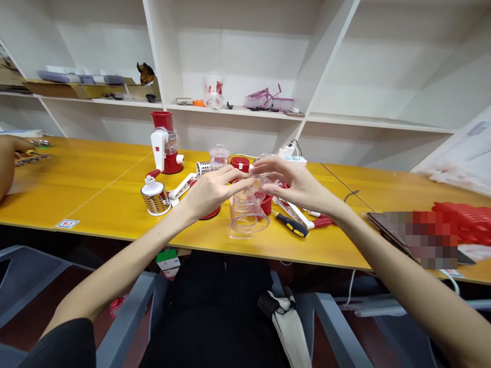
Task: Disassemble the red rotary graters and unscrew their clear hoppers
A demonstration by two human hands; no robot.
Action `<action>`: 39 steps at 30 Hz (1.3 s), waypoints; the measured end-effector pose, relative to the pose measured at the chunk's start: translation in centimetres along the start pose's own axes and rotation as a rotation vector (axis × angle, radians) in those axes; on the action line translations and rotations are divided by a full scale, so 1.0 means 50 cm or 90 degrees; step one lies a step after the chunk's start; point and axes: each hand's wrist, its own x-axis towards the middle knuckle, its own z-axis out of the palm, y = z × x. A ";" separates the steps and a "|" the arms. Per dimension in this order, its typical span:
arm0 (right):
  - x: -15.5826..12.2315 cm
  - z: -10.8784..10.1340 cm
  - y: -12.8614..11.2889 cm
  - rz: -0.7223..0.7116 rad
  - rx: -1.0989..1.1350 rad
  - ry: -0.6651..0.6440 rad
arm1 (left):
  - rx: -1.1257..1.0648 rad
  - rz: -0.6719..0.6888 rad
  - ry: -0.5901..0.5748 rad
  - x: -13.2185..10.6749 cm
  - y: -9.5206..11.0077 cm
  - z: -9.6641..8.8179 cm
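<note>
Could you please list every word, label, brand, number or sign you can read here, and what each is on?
No text is legible.
Blue-and-red sticker at the table's front edge: too small and blurred to read.
Red mark on the white crank-side part of the red appliance: no lettering discernible.
Green-and-white box below the table edge: any print is unreadable.

No lettering we can read here! A sticker (68,223) sits at the front edge of the table (111,207), its print too small to decipher.
</note>
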 end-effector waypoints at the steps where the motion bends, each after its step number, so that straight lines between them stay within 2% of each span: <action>1: 0.005 0.000 -0.004 -0.002 -0.017 -0.029 | 0.015 0.021 -0.014 0.000 -0.003 0.000; 5: 0.027 0.004 -0.009 -0.017 -0.056 -0.083 | 0.030 0.052 -0.038 0.001 -0.014 -0.003; 9: 0.035 0.011 0.002 -0.037 -0.080 -0.071 | -0.023 -0.005 -0.021 -0.003 -0.016 -0.005; 11: 0.036 0.018 0.011 -0.040 -0.097 -0.063 | -0.110 -0.102 0.036 -0.015 -0.009 -0.002; 15: 0.040 0.035 0.024 -0.026 -0.116 -0.110 | -0.316 -0.376 0.189 -0.057 0.015 0.018; 17: 0.042 0.039 0.025 -0.014 -0.125 -0.132 | -0.385 -0.426 0.192 -0.073 0.024 0.030; 21: 0.038 0.047 0.028 0.005 -0.122 -0.156 | -0.431 -0.419 0.101 -0.080 0.033 0.037; 25: 0.025 0.068 0.040 0.010 -0.107 -0.137 | -0.447 -0.380 0.048 -0.067 0.048 0.030; 28: 0.020 0.088 0.049 0.004 -0.091 -0.124 | -0.411 -0.372 0.029 -0.055 0.058 0.032; 31: 0.019 0.101 0.059 0.003 -0.080 -0.097 | -0.354 -0.333 -0.004 -0.047 0.051 0.041; 34: 0.004 0.102 0.075 0.007 -0.081 -0.007 | -0.336 -0.284 -0.028 -0.048 0.032 0.046; 39: -0.069 0.084 0.121 0.037 -0.129 0.207 | -0.316 -0.281 -0.041 -0.053 0.016 0.045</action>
